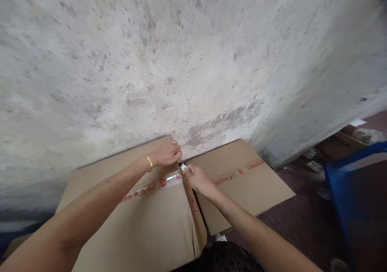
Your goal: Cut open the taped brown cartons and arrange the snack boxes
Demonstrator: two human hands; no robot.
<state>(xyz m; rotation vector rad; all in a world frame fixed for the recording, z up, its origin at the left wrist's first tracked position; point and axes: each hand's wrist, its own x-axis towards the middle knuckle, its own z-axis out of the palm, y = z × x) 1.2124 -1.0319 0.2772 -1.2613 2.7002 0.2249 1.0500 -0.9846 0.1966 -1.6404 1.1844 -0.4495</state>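
Two sealed cardboard boxes stand against a rough whitewashed wall, a taller one [133, 219] on the left and a lower one [242, 179] on the right, both crossed by clear tape with red print. My left hand [166, 154], with a gold bangle at the wrist, curls over the top right corner of the taller box. My right hand [196, 177] is closed around a small white-tipped object [183, 167] that I cannot name, its tip touching the taller box's right edge at the tape [157, 183].
The stained wall [181, 62] fills the upper view right behind the boxes. A blue piece of furniture [353, 171] and an open carton [341, 143] with clutter sit at the right on a dark floor [290, 223]. A dark object [223, 256] lies at the bottom edge.
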